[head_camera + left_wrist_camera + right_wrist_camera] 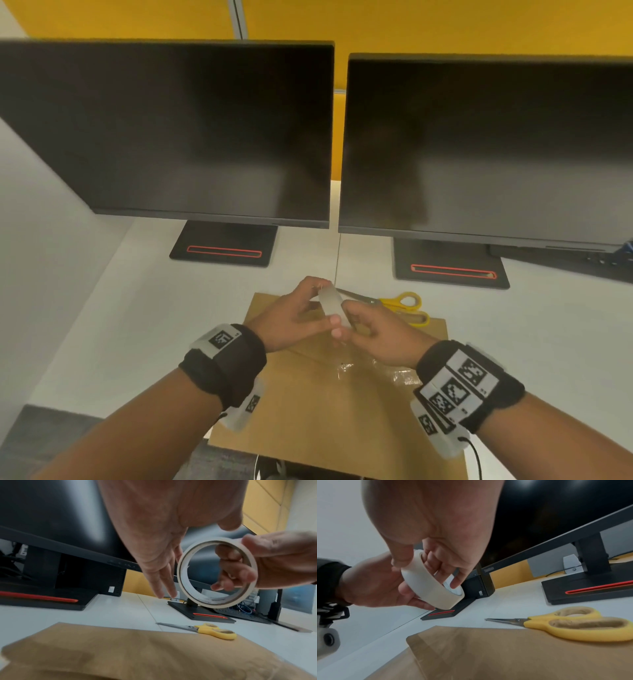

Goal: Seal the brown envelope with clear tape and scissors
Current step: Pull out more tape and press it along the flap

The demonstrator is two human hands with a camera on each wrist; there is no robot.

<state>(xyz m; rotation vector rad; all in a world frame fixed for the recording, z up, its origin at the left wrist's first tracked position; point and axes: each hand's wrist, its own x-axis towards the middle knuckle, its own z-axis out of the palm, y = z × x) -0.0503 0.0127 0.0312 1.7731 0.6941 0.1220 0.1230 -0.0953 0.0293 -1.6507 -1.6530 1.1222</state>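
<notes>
The right hand's fingers [235, 573] curl through the hole of the tape roll [217, 573] while its thumb presses on the outer rim, so the right hand [380, 337] grasps the roll and holds it up off the desk, at the centre of the head view. The left hand [291, 317] has its fingers stretched out nearly straight, their tips laid against the roll's outer band on the side away from the right hand; in the right wrist view they lie under and beside the roll rather than wrapped round it.

Below both hands, in the lower middle of the head view, the brown envelope [329, 404] lies flat on the white desk [144, 308], its near edge reaching over the desk's front edge. A crinkled patch of clear tape [404, 375] sits on the envelope, just left of the right wrist.

The scissors [394, 303], yellow-handled and with blades together, lie just beyond the hands, handles resting on the envelope's far right corner and blades pointing left over the desk.

Across the upper half of the frame stand two dark monitors, the left monitor [178, 137] and the right monitor [486, 154], on black bases with red slots.
</notes>
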